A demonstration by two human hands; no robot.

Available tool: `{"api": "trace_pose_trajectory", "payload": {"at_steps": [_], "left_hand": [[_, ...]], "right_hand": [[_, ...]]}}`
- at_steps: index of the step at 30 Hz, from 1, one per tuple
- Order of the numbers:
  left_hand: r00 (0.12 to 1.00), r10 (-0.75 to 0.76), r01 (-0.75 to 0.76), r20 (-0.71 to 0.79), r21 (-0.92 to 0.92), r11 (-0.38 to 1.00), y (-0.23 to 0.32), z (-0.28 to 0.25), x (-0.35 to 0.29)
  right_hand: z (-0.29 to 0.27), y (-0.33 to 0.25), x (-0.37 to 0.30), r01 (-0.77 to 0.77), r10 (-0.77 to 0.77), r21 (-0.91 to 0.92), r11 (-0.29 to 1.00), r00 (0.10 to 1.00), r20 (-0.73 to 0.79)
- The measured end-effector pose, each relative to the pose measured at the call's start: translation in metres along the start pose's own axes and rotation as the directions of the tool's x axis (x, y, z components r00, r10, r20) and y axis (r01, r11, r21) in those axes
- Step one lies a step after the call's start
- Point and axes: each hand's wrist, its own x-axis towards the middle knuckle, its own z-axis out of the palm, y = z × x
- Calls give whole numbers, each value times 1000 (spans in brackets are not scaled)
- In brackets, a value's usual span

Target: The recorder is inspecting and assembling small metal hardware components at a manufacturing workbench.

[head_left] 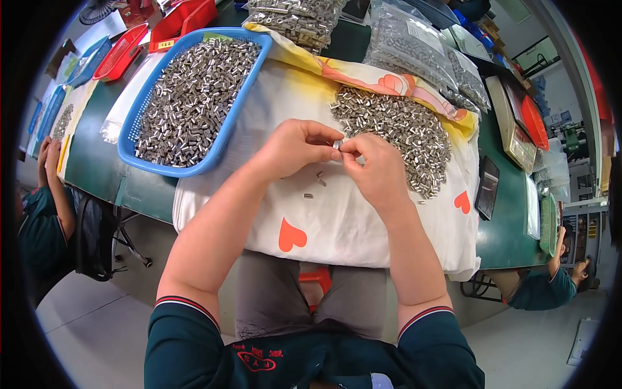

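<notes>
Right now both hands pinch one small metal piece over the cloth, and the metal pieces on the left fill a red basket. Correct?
Not quite. The basket is blue, as the head view shows. The rest holds: the left hand and right hand pinch one small metal piece over the cloth.

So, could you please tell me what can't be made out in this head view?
- Small metal piece: pinched between the left hand and right hand; fingertips cover most of it, so its shape is unclear.
- Clear bags of parts: cut off by the top edge.
- Co-worker's hands: at the dark left rim, too small to tell what they hold.
</notes>
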Motion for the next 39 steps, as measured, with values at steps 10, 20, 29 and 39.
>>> {"api": "trace_pose_trajectory", "payload": {"at_steps": [10,20,29,39], "left_hand": [[999,-26,26,34,12,1000,4,-1,-4],[997,10,-13,83,40,999,1,0,-2],[997,-21,22,69,-11,1000,6,0,-2],[1000,-11,13,22,-70,997,4,-2,-1]], "right_hand": [[-11,10,7,-202,195,248,947,979,53],[19,33,14,41,-68,-340,939,995,-68],[3,18,8,46,-32,-356,933,998,45],[-5,1,3,-98,96,219,971,995,20]]}}
